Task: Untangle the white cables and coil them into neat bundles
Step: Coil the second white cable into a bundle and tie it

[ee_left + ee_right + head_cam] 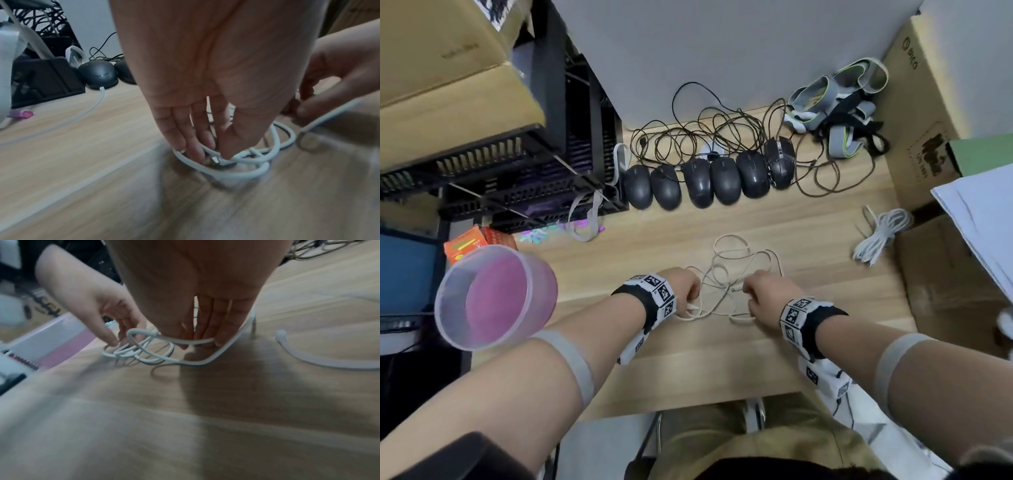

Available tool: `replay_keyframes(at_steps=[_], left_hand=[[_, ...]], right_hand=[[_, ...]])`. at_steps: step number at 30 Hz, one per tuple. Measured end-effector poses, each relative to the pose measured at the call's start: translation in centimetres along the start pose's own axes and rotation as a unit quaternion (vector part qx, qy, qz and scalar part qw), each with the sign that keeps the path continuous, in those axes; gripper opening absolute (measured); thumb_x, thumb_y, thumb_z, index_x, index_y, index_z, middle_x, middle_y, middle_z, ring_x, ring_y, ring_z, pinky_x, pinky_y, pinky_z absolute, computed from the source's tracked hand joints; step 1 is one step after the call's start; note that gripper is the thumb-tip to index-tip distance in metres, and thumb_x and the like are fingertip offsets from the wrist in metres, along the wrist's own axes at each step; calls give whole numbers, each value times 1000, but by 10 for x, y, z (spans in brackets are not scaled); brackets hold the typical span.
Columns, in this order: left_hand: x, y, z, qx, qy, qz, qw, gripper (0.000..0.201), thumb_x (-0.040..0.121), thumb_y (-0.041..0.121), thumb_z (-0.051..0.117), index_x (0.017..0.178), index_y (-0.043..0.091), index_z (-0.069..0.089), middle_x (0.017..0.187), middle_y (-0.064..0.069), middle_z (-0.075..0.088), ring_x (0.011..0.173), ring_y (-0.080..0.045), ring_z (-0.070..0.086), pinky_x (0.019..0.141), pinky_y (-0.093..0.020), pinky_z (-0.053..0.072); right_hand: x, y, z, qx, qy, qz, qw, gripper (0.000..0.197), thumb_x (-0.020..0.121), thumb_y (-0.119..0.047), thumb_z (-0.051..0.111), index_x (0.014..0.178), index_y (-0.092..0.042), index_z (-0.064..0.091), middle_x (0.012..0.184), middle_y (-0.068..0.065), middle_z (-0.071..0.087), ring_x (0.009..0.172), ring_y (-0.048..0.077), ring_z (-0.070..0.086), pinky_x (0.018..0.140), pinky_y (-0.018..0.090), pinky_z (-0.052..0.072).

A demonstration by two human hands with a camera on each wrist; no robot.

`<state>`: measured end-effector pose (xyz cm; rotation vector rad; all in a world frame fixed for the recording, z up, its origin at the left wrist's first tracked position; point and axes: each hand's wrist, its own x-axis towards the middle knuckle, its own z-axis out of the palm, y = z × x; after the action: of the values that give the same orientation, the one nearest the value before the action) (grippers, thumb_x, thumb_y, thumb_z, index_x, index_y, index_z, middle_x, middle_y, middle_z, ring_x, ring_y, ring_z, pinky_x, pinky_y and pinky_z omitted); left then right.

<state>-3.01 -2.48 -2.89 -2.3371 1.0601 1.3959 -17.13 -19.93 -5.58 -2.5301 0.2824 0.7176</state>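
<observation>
Centrally, a tangled white cable (726,274) lies in loose loops on the wooden desk (756,356), between the two hands. The left hand (683,286), at 9 o'clock of the tangle, reaches down with fingers (185,134) nearly straight; its thumb and fingertips pinch small loops of the cable beside a metal plug end (214,160). The right hand (765,296), at 3 o'clock of the tangle, points its fingertips (224,331) down at the desk and pinches a strand that arches across them. Further loops extend toward 12 o'clock of the hands. A second white cable bundle (881,236), already gathered, lies well apart at 2 o'clock, near a cardboard box (948,284). A row of black computer mice (709,181) with dark cords sits at 12 o'clock. A translucent pink tub (494,296) stands at 9 o'clock, at the desk's edge.
</observation>
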Motion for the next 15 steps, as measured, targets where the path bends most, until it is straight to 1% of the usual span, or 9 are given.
replay_keyframes(at_steps=[1, 3, 5, 8, 9, 10, 12, 14, 15], left_hand=[[-1, -1, 2, 18, 1, -1, 1000, 26, 74, 22, 80, 97, 16, 68, 97, -3, 71, 82, -22, 62, 75, -30, 52], [-2, -6, 5, 31, 7, -10, 999, 15, 75, 17, 76, 86, 20, 66, 89, -1, 69, 83, -24, 65, 70, -29, 50], [-3, -9, 5, 27, 0, -20, 999, 14, 76, 13, 73, 81, 24, 66, 84, 2, 66, 84, -25, 66, 66, -27, 47], [-6, -7, 0, 31, -15, -29, 999, 12, 79, 15, 71, 89, 19, 69, 91, -2, 68, 87, -26, 67, 67, -28, 47], [-7, -6, -3, 28, -14, -35, 999, 10, 80, 16, 70, 88, 20, 67, 89, -1, 66, 88, -26, 67, 68, -29, 47], [-8, -6, -5, 26, -8, -42, 999, 7, 81, 17, 68, 86, 21, 65, 86, 0, 64, 86, -26, 66, 67, -29, 48], [-10, -6, -8, 20, 11, -59, 998, 2, 83, 21, 65, 83, 19, 65, 79, 0, 62, 75, -25, 61, 64, -28, 47], [-10, -7, -9, -10, 23, -69, 997, 13, 82, 24, 63, 72, 16, 61, 69, -2, 58, 64, -23, 54, 57, -27, 43], [-11, -6, -9, -25, 35, -70, 997, 16, 81, 25, 65, 69, 15, 59, 67, -2, 57, 62, -23, 54, 56, -28, 43]], right_hand=[[2, 2, 0, 5, 9, 19, 1000, 29, 86, -17, 51, 113, -21, 59, 116, 2, 57, 104, 26, 57, 85, 32, 47], [4, 3, -3, 6, 26, 42, 999, 29, 87, -18, 50, 115, -19, 58, 116, 4, 56, 104, 27, 58, 85, 34, 49], [5, 5, -6, 12, 35, 40, 999, 32, 86, -18, 49, 117, -20, 56, 117, 5, 57, 103, 29, 59, 85, 35, 50], [5, 8, -9, -7, 6, 18, 1000, 40, 86, -18, 51, 126, -26, 51, 118, 2, 57, 104, 27, 60, 84, 36, 52], [6, 8, -9, -25, -3, 13, 1000, 41, 86, -18, 53, 126, -27, 52, 118, 2, 58, 105, 27, 60, 84, 36, 52], [8, 8, -9, -41, -8, 14, 999, 39, 87, -18, 54, 125, -28, 54, 118, 2, 59, 106, 26, 60, 84, 36, 52], [9, 8, -9, -62, -8, 13, 998, 28, 89, -19, 56, 115, -25, 62, 116, 1, 58, 104, 25, 60, 82, 33, 50], [8, 7, -8, -65, -9, -23, 998, 19, 91, -24, 57, 108, -22, 65, 112, 1, 55, 105, 23, 58, 79, 30, 46], [7, 6, -9, -49, -5, -52, 997, 18, 92, -26, 57, 107, -21, 65, 110, 1, 55, 106, 23, 55, 80, 29, 44]])
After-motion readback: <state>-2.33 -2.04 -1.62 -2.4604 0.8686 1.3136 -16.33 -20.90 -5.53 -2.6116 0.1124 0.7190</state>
